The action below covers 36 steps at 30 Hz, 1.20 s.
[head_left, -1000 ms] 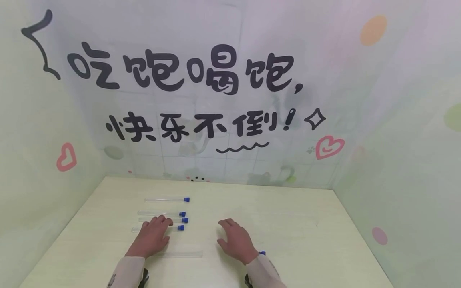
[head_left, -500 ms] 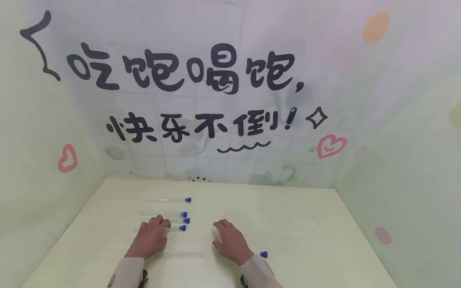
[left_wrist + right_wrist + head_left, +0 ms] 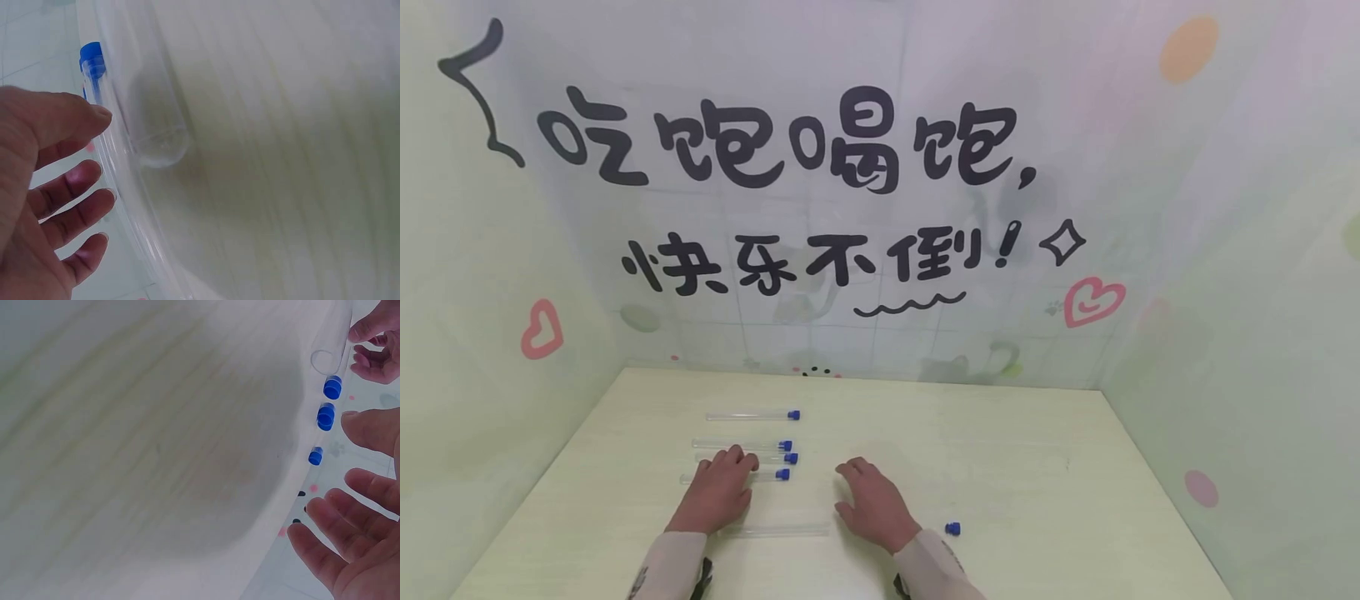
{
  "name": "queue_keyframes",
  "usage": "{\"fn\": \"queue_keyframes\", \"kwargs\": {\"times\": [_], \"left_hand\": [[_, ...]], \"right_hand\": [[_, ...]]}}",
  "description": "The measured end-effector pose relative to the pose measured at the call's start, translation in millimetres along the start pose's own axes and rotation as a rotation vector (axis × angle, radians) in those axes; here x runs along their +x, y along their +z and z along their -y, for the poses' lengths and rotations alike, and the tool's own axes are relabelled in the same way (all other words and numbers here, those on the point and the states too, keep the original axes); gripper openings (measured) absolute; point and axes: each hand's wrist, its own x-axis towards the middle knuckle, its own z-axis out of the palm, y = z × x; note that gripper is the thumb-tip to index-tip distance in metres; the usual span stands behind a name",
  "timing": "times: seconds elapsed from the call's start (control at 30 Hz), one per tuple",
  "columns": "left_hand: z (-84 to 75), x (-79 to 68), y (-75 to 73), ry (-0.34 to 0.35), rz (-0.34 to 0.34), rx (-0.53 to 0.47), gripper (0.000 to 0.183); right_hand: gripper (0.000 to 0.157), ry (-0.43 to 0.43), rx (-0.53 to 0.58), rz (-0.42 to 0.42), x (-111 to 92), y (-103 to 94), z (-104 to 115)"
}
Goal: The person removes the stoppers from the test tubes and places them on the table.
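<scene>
Clear test tubes with blue caps lie on the table. My left hand [image 3: 715,492] hovers over or rests near the group, partly covering the nearest capped tube [image 3: 766,476]; whether it touches is unclear. Its fingers are loosely bent around nothing in the left wrist view. An uncapped tube [image 3: 786,531] lies in front of that hand, its rounded end [image 3: 159,147] near the thumb and its mouth [image 3: 325,361] facing right. Right of the tube, my right hand [image 3: 876,504] has relaxed, spread fingers and holds nothing. Beyond its wrist lies a loose blue cap [image 3: 953,528].
Another capped tube [image 3: 752,416] lies farther back, parallel to the group. Pale wood-grain table [image 3: 1037,475] extends to the right. Printed cloth walls [image 3: 880,342] enclose the back and both sides.
My right hand has shifted left, closer to the uncapped tube, bringing the loose blue cap fully into sight. My left hand stays nearly in place, and the head view has shifted slightly.
</scene>
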Motion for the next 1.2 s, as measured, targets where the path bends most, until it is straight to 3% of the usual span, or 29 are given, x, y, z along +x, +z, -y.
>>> {"fn": "queue_keyframes", "kwargs": {"times": [0.33, 0.73, 0.97, 1.2], "left_hand": [[1.0, -2.2, 2.7, 0.027, -0.022, 0.051, 0.027], [7.0, -2.4, 9.1, -0.011, -0.01, 0.054, 0.022], [7.1, 0.6, 7.5, 0.007, -0.006, 0.069, 0.011], [8.4, 0.4, 5.4, 0.035, -0.02, 0.093, 0.014]], "right_hand": [[0.039, -0.005, -0.002, 0.001, 1, 5.4, 3], [0.036, -0.013, -0.007, 0.006, 3, 9.7, 6], [0.037, -0.021, -0.003, 0.003, 7, 10.2, 9], [0.037, -0.02, 0.0, -0.009, 10, 12.4, 8]]}}
